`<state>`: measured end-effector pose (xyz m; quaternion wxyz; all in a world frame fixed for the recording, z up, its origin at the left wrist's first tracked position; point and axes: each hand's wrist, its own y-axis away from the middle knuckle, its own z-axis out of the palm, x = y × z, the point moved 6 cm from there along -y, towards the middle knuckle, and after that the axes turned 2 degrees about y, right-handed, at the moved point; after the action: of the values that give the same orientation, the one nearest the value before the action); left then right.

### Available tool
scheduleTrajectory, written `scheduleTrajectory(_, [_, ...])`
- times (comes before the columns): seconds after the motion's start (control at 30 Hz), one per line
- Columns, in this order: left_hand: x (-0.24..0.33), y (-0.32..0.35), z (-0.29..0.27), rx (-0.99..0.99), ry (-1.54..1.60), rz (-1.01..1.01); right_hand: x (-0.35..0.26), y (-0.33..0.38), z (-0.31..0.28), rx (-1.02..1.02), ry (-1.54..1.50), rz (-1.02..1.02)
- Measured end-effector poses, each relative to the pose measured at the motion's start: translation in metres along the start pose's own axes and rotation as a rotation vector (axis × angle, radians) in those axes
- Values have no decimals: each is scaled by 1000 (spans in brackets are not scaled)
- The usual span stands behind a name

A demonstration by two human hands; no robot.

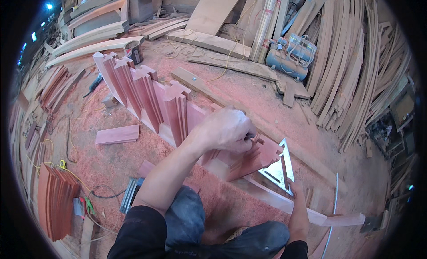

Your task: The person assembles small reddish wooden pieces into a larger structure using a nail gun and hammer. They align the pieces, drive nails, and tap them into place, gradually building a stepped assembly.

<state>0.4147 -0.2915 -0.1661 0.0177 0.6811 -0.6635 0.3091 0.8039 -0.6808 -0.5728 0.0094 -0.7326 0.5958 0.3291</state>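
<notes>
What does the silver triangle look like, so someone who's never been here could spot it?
Find the row of notched pinkish wooden blocks slanting across the middle. Follow it to the right end, where the right hand touches a flat silver triangle. Slots are cut through it, and its shiny metal stands out from the wood around it.

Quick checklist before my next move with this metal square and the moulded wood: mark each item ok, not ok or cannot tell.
1. Square in hand: ok, the right hand holds the triangular metal square by its near corner.
2. Left hand out of the square's way: ok, it is over the moulded wood, apart from the square.
3. Square flush against the wood: cannot tell from this angle.
4. Floor free of sawdust: not ok, reddish sawdust covers much of it.
</notes>
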Motion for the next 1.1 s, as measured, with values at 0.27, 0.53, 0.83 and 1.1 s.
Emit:
scheduleTrajectory(0.27, [2,1,-2,57,18,56,-134,73,-59,314,-23,-401])
scheduleTrajectory(0.53, [-5,1,-10,205,132,23,-411,331,-149,-38,204,-1278])
scheduleTrajectory(0.83, [-13,12,-30,459,379,-43,-509,350,-86,-228,847,-1349])
scheduleTrajectory(1.1, [-19,21,-42,623,677,-102,-498,347,-73,-216,701,-1093])
